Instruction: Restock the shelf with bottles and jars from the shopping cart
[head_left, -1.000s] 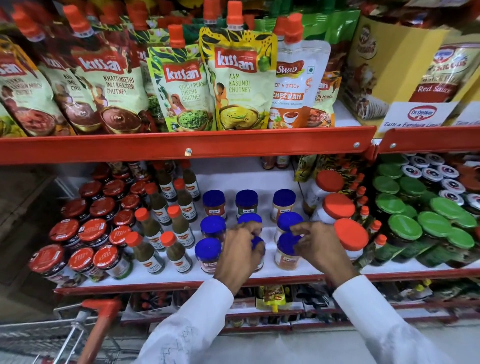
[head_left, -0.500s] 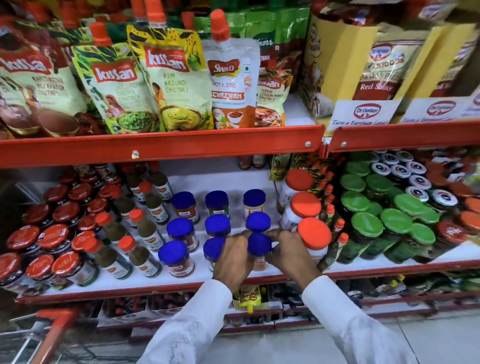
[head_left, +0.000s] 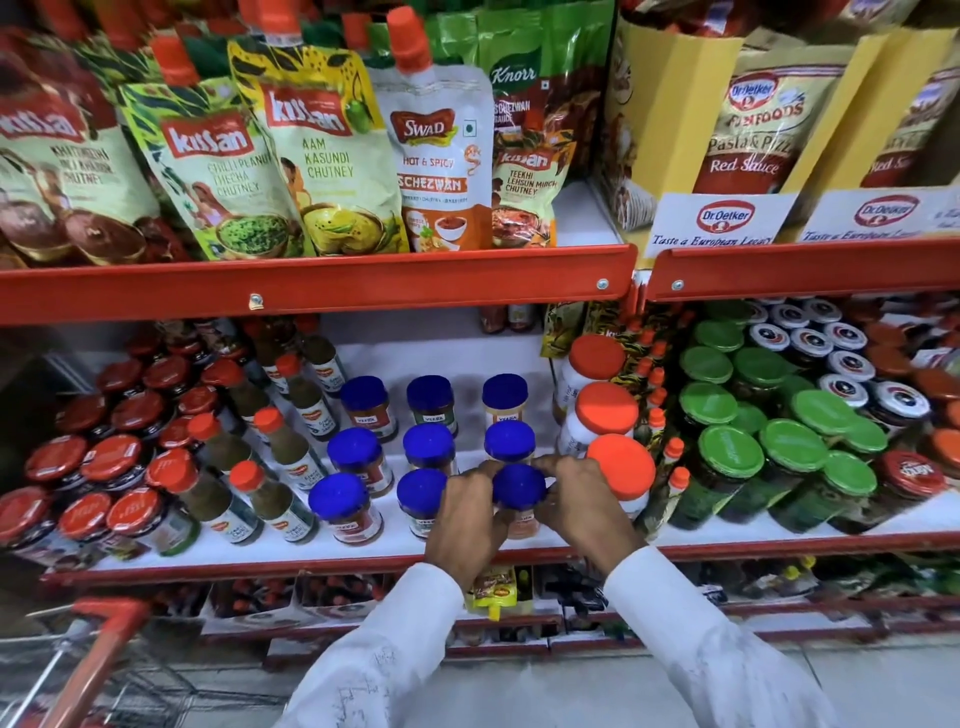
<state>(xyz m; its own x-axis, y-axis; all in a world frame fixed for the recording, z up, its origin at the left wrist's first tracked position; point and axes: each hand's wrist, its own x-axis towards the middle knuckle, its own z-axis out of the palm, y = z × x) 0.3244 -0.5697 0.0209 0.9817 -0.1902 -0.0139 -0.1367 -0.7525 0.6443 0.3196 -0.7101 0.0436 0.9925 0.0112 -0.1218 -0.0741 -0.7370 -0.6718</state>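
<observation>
Two hands, left hand (head_left: 467, 514) at nine o'clock and right hand (head_left: 582, 501) at three, are cupped with fingers pressed around the blue-capped jar (head_left: 519, 488), probably rigid, light, best held below its cap.

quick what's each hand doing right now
Left hand: closed on the front blue-lidded jar.
Right hand: closed on the same jar's other side.

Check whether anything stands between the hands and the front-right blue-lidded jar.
Nothing visible does: the left hand and right hand already cup the blue-lidded jar from both sides at the shelf's front edge.
</observation>
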